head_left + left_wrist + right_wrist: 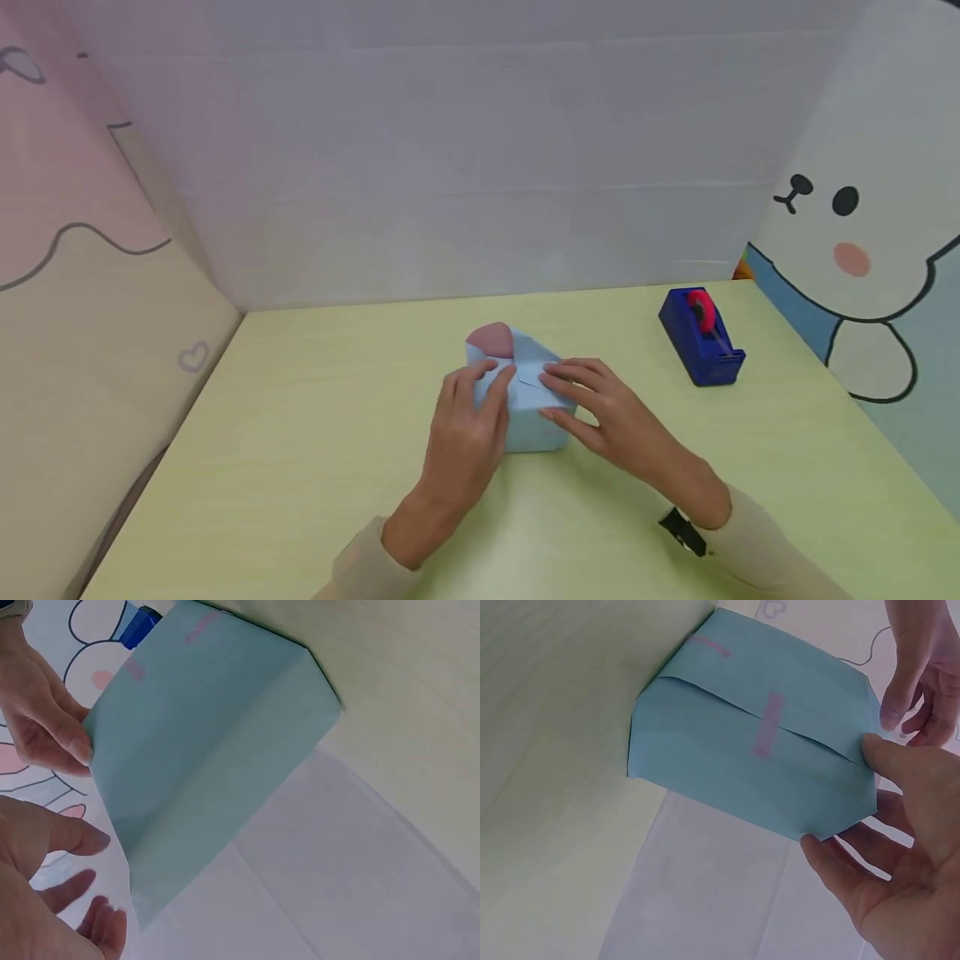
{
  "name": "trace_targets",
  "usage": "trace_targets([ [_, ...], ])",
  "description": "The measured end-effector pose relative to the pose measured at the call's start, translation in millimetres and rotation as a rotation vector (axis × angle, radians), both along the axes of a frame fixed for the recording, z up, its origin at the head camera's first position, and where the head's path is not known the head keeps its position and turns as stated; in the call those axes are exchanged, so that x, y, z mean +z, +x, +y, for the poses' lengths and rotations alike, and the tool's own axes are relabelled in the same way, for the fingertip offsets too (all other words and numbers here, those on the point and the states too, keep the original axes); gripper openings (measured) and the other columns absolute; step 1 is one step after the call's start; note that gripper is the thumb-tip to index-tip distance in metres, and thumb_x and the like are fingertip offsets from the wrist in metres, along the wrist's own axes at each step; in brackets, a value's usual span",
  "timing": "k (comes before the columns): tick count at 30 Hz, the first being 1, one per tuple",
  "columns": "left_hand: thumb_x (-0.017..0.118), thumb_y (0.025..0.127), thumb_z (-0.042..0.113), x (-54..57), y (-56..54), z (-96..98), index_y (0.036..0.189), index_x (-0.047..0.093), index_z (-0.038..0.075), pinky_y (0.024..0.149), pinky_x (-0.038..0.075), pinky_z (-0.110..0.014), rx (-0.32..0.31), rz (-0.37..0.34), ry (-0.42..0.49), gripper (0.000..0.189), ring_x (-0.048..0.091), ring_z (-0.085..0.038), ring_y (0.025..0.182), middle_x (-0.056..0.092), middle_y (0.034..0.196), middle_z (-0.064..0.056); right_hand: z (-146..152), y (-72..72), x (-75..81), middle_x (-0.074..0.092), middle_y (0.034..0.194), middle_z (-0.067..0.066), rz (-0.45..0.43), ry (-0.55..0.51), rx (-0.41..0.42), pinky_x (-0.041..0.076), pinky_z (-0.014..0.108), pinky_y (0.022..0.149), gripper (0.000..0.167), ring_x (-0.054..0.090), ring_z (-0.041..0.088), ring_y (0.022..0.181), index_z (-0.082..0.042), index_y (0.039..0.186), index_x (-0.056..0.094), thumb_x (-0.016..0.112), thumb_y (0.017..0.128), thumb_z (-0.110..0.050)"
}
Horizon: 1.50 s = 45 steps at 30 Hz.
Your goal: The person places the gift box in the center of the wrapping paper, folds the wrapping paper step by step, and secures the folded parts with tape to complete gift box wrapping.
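Note:
A package of light blue paper (pixel 536 429) stands upright on the table, with pink tape strips (pixel 767 724) across an overlapping seam. At its top, folded paper flaps (pixel 536 375) meet, and a rounded pink patch (pixel 491 340) shows at the back left. My right hand (pixel 600 408) pinches the right side of the top, fingers on the flap and thumb at the front edge. Over the left side of the top is my left hand (pixel 465 433), its bent fingers spread apart. In the left wrist view the left fingertips (pixel 94 840) come close to the paper's edge.
A blue tape dispenser (pixel 701 337) with a red roll sits at the back right of the pale yellow table (pixel 337 400). A white sheet (pixel 487 167) hangs behind, and printed cartoon sheets (pixel 847 250) line both sides. A black strap (pixel 682 532) shows by the right sleeve.

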<state>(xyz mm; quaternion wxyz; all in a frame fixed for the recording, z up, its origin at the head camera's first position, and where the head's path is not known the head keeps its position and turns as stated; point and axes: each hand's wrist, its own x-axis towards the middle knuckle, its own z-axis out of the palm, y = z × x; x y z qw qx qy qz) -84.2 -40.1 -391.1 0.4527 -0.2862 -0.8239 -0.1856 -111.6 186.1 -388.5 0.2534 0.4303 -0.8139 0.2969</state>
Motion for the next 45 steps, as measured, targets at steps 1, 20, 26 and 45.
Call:
trace_targets([
  [1, 0.073, 0.088, -0.003, -0.2, 0.5, -0.9, 0.124, 0.067, -0.002, 0.081, 0.056, -0.039, 0.017, -0.012, 0.042, 0.037, 0.058, -0.036, 0.101, 0.059, 0.119, -0.021, 0, 0.1, -0.1, 0.068, 0.128, 0.013, -0.005, 0.000, -0.003, 0.055, 0.035, 0.097, 0.044, 0.060, 0.030, 0.120, -0.002, 0.131, 0.069, 0.064, 0.102, -0.035],
  [20, 0.077, 0.084, -0.012, -9.6, 3.4, -4.7, 0.135, 0.054, -0.013, 0.083, 0.060, -0.038, 0.019, -0.175, 0.277, 0.057, 0.066, -0.033, 0.102, 0.059, 0.116, -0.024, -1, 0.8, -2.4, 0.069, 0.127, 0.012, -0.015, -0.004, -0.029, 0.059, 0.047, 0.087, 0.046, 0.061, 0.029, 0.119, -0.003, 0.129, 0.071, 0.064, 0.101, -0.039],
  [26, 0.078, 0.081, -0.013, -11.8, 2.3, -4.3, 0.129, 0.062, -0.011, 0.081, 0.061, -0.038, 0.010, -0.135, 0.250, 0.050, 0.066, -0.032, 0.099, 0.064, 0.112, -0.021, -2, 0.8, -2.6, 0.069, 0.127, 0.012, -0.012, 0.000, -0.034, 0.059, 0.047, 0.087, 0.046, 0.060, 0.029, 0.118, -0.003, 0.129, 0.071, 0.063, 0.102, -0.039],
  [45, 0.080, 0.082, -0.008, -6.8, -0.6, -5.4, 0.114, 0.076, -0.002, 0.081, 0.061, -0.037, -0.018, -0.140, 0.119, 0.033, 0.067, -0.030, 0.095, 0.069, 0.105, -0.016, -2, 1.5, 0.1, 0.069, 0.126, 0.012, 0.027, 0.002, -0.023, 0.060, 0.045, 0.084, 0.044, 0.061, 0.029, 0.117, -0.002, 0.129, 0.071, 0.061, 0.104, -0.038],
])
